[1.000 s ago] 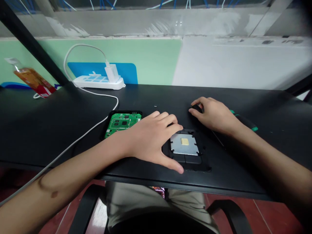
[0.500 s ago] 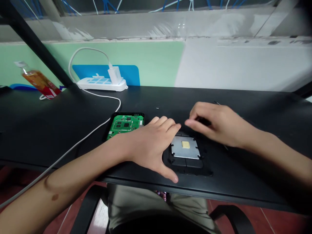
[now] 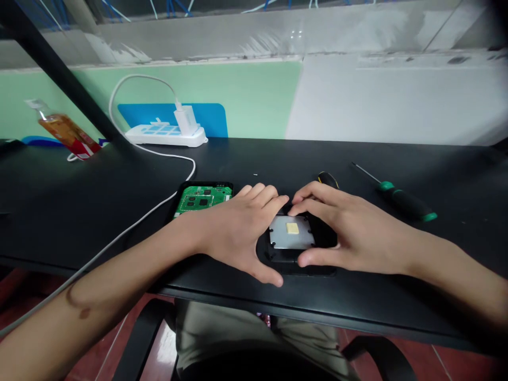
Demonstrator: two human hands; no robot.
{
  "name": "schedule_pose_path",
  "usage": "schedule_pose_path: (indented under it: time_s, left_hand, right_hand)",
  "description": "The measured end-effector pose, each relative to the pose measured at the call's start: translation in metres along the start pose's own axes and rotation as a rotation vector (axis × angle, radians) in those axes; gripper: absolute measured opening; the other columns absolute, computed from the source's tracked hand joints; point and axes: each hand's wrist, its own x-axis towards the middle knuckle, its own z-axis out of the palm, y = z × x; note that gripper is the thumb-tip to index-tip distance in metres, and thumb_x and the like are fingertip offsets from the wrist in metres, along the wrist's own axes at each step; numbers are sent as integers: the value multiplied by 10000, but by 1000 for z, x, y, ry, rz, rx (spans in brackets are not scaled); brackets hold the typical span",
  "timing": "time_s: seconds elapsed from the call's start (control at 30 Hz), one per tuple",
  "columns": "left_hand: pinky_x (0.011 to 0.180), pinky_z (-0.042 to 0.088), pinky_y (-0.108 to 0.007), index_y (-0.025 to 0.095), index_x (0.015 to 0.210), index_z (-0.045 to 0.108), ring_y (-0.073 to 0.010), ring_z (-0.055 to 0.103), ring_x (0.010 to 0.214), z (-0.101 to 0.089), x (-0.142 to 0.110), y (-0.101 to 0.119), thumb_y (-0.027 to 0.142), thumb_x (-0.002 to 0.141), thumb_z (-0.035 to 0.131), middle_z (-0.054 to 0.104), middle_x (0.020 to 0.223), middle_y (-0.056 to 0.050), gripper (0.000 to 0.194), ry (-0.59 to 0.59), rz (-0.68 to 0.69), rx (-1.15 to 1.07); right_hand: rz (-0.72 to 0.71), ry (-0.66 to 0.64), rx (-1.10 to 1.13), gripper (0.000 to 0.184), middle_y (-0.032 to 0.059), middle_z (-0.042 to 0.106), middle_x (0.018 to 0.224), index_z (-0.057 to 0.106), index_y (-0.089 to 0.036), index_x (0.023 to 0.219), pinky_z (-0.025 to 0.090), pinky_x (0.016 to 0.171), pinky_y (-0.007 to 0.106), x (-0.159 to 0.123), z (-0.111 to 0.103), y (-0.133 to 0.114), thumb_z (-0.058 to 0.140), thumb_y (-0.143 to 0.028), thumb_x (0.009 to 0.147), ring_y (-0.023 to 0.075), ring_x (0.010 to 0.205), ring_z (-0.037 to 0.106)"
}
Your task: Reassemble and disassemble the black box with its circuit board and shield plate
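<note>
A black plastic cover (image 3: 286, 270) lies near the desk's front edge. On it sits a silver metal plate (image 3: 280, 239) with a small pale yellow pad (image 3: 292, 228) in its middle. My left hand (image 3: 242, 227) rests over the cover's left side, fingers stretched out and thumb spread. Over the right side, my right hand (image 3: 349, 227) arches with fingers and thumb apart; whether its fingertips touch the cover or plate, I cannot tell. Left of these, a green circuit board (image 3: 204, 198) sits in a black housing, partly hidden behind my left hand and forearm.
A green-and-black screwdriver (image 3: 408, 201) lies to the right, and another black-and-yellow handle (image 3: 327, 180) shows behind my right hand. A white cable (image 3: 153, 211) crosses the desk from a power strip (image 3: 166, 135). A drink bottle (image 3: 71, 132) stands at the far left.
My right hand has moved left and down over the cover, its thumb and fingers now wider apart. The cover, plate and left hand have shifted slightly left in view. Both screwdriver handles are now uncovered.
</note>
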Motion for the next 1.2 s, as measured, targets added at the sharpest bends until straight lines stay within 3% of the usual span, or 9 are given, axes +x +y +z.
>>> schedule_pose_path:
  time_s: [0.17,0.4,0.6,0.7,0.8,0.9,1.0,1.2]
  left_hand:
    - [1023,421,-497,43,1499,385,-362,510,1144,1,-2,-2,799,704,777,530,1278,-190,1165,15,-4,-16]
    - [1059,411,-496,23,1529,343,-385,516,1208,2,-2,-3,838,624,814,531,1345,-222,1306,24,0,-10]
    - [1114,363,-537,57,1609,146,-427,504,1318,5,-3,-4,853,602,809,460,1516,-290,1446,51,-1,-19]
    - [1101,361,-542,72,1612,150,-429,523,1294,4,-2,-3,868,590,800,503,1480,-270,1449,114,-10,-55]
    - [1051,389,-504,68,1553,307,-392,544,1225,0,0,-1,861,661,771,551,1405,-231,1281,220,-41,-60]
    - [945,419,-456,116,1407,493,-336,559,1125,-5,3,0,722,826,748,604,1303,-169,877,320,-55,-4]
    - [883,412,-424,171,1272,576,-294,565,1055,-7,5,-1,538,910,747,640,1198,-108,543,400,-35,52]
    - [872,414,-417,198,1223,582,-278,593,1022,-6,5,-7,470,873,810,669,1136,-75,499,570,-7,96]
  right_hand:
    - [31,-8,-36,728,176,636,1311,712,-217,1170,632,886,548,0,2,-3,676,-801,736,353,1084,709]
    - [82,5,109,542,143,624,1271,728,-209,1076,632,885,479,1,1,-4,746,-655,767,298,1075,706]
    - [19,123,125,495,112,651,1180,733,-236,1019,611,896,485,2,-4,-2,788,-635,730,289,1054,696]
    - [-20,203,115,489,102,650,1164,720,-249,1049,617,865,460,1,-5,2,810,-605,726,275,1031,695]
    - [-60,316,78,490,92,629,1160,691,-280,1094,625,833,448,-1,-3,5,825,-582,733,267,1028,683]
    - [-87,421,25,502,86,618,1150,663,-313,1141,630,808,456,-1,-1,6,839,-554,738,277,1038,666]
    - [-145,501,-62,516,92,617,1145,639,-305,1200,633,799,452,0,0,6,836,-505,767,274,1036,662]
    - [-203,625,-218,507,105,620,1143,635,-280,1220,633,801,447,0,-5,1,822,-486,797,262,1026,665]
